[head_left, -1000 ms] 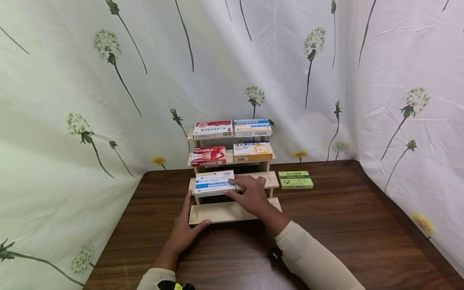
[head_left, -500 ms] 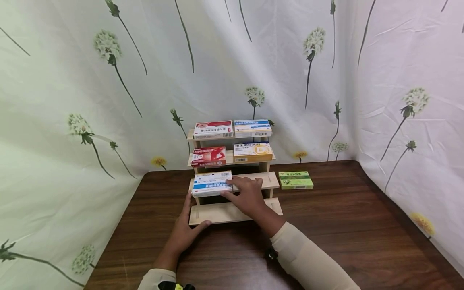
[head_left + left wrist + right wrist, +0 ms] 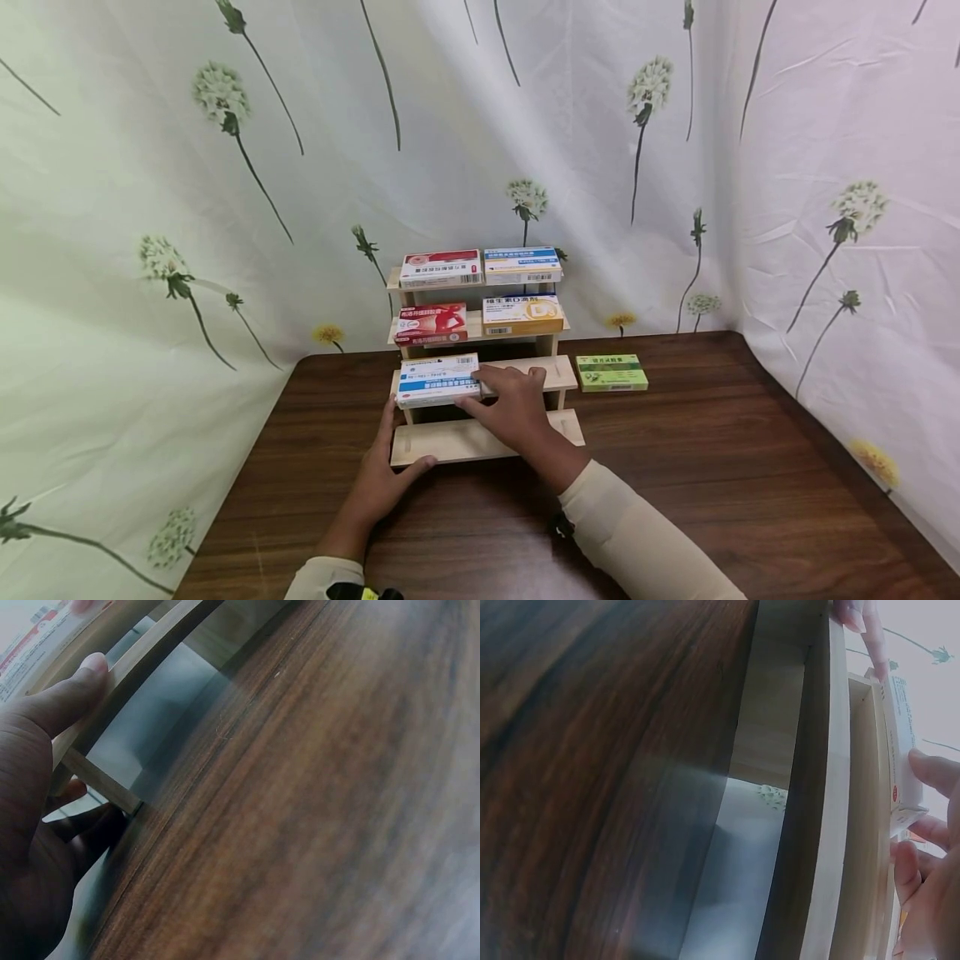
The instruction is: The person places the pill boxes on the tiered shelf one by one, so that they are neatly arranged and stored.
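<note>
A tiered wooden display stand (image 3: 457, 442) stands on the table. On the left of its third step from the top lies a white and blue medicine box (image 3: 429, 385), label upside down. My right hand (image 3: 517, 407) pinches this box at its right end, with the thumb on the front side. In the right wrist view the thumb (image 3: 930, 771) presses the long white side of the box (image 3: 901, 742). My left hand (image 3: 382, 475) grips the lower left corner of the stand. In the left wrist view its thumb (image 3: 79, 694) lies on the front edge and its fingers reach round the side.
The top step bears a red and white box (image 3: 441, 267) and a blue and white box (image 3: 522, 265). Below them sit a red box (image 3: 431, 322) and a yellow and white vitamin D box (image 3: 522, 313). A green box (image 3: 611, 372) lies on the table (image 3: 720, 467) at right.
My right hand has slid the white and blue box slightly left along the third step, then it stays almost still. My left hand has kept its place on the stand.
</note>
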`<state>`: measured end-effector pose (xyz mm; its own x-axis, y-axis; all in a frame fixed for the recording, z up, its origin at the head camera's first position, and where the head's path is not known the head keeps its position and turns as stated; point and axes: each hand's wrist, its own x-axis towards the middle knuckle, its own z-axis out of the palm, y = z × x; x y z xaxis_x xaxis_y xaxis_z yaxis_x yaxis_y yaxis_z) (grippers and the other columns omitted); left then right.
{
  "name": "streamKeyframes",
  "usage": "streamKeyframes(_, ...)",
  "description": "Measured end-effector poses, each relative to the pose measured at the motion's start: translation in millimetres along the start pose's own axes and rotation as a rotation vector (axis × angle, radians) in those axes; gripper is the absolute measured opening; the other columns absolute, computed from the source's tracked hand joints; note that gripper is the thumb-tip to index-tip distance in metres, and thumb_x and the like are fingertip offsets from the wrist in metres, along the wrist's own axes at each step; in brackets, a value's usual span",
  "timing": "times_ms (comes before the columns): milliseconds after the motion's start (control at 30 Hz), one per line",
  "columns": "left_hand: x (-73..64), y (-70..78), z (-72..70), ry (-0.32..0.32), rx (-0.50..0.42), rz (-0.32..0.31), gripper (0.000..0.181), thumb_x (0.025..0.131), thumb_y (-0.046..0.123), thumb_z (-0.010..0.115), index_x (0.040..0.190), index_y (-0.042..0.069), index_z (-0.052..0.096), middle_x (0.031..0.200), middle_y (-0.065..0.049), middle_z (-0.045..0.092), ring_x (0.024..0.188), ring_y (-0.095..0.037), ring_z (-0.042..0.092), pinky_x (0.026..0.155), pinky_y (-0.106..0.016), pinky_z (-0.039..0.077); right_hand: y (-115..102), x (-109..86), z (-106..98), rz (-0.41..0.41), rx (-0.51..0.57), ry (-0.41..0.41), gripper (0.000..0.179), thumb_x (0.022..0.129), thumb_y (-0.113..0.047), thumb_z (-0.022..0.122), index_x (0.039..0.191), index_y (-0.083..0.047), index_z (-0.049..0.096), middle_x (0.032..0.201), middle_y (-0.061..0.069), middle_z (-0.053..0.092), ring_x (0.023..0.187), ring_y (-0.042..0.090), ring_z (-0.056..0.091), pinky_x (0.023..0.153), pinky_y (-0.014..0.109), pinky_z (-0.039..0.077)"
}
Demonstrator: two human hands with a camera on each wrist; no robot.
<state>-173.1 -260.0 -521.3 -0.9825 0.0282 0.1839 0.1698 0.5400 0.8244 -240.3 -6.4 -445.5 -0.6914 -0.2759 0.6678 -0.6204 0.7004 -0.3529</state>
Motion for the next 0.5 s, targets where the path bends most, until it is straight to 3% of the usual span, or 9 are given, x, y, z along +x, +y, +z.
streamKeyframes(233,-0.5,0.6,-0.4,0.002,0.002,-0.001,0.121,0.097,0.038,0.086,0.177,0.036,-0.005,0.17,-0.025,0.044,0.151,-0.044,0.052,0.123,-0.068,0.036,2,-2.2,-2,-0.003,0.026,0.045,0.045,0.085,-0.05,0.093,0.117,-0.019,0.086,0.121,0.0,0.084,0.105,0.021,0.082,0.083,0.051,0.034)
streamKeyframes(500,-0.8,0.6,-0.7,0.006,0.007,0.002,0.121,0.096,0.039,0.086,0.177,0.038,-0.004,0.17,-0.024,0.045,0.15,-0.043,0.054,0.122,-0.068,0.037,4,-4.3,-11,0.023,0.09,0.128,0.053,0.079,-0.042,0.098,0.12,-0.011,0.085,0.114,0.006,0.086,0.1,0.026,0.083,0.084,0.056,0.036)
